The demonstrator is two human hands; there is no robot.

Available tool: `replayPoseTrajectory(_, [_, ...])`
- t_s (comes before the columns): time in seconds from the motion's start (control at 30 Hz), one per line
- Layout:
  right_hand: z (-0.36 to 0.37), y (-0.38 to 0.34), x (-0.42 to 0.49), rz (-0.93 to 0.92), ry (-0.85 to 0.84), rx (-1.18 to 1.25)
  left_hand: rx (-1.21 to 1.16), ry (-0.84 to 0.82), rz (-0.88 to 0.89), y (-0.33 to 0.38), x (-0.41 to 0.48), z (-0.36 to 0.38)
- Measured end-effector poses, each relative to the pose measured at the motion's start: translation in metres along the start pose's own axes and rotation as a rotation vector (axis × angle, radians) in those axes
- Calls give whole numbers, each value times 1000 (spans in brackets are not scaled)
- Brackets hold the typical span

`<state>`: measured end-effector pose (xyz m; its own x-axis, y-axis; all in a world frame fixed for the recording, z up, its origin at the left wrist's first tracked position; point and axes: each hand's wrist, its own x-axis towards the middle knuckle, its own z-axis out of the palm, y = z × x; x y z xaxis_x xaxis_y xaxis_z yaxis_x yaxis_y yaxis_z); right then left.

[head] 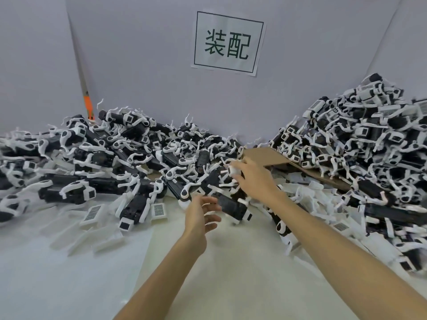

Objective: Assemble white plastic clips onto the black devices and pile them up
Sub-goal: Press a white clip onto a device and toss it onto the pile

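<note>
Your left hand [201,218] is low in the middle, with its fingers spread wide and loose, holding nothing. Its fingertips are just beside a black device [232,207] that lies tilted on the white table [69,285]. You cannot tell if they touch it.

Your right hand [254,175] reaches farther out, above and to the right of the left one. Its fingers are curled round a white clip [233,170], right at the front edge of the heap.

The left pile [92,158] of black devices with white clips on them is long and low. It runs along the back wall from the far left to the middle. The right pile [369,139] is much taller and leans up against the right wall. It comes down toward you along the right edge.

A flat piece of cardboard [272,155] pokes out from under the right pile, just behind your right hand.

Loose white parts [92,236] lie flat on the table near the front of the left pile.

The open room is close to you. The bare table spreads wide at the bottom left and between your two arms.

A paper sign [228,43] hangs on the back wall, high above the piles. An orange strip [87,107] shows in the left corner.
</note>
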<state>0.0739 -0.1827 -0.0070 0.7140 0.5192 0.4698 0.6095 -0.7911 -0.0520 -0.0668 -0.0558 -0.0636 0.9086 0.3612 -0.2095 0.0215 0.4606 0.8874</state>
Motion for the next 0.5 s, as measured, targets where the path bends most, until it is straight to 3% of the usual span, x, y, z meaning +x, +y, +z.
replayPoseTrajectory(0.13, [-22, -1, -5, 150, 426, 342, 71, -34, 63, -2, 0, 3])
replayPoseTrajectory(0.23, [-37, -16, -13, 104, 581, 522, 273, 23, 263, -9, -1, 4])
replayPoseTrajectory(0.3, [-43, -31, -23, 52, 555, 704, 451, 86, 439, -14, -2, 4])
replayPoseTrajectory(0.37, [-44, -47, -37, 6, 406, 908, 523, 121, 567, -15, -3, 5])
replayPoseTrajectory(0.5, [-31, -70, -55, -36, 252, 1117, 352, 160, 530, -13, 5, 1])
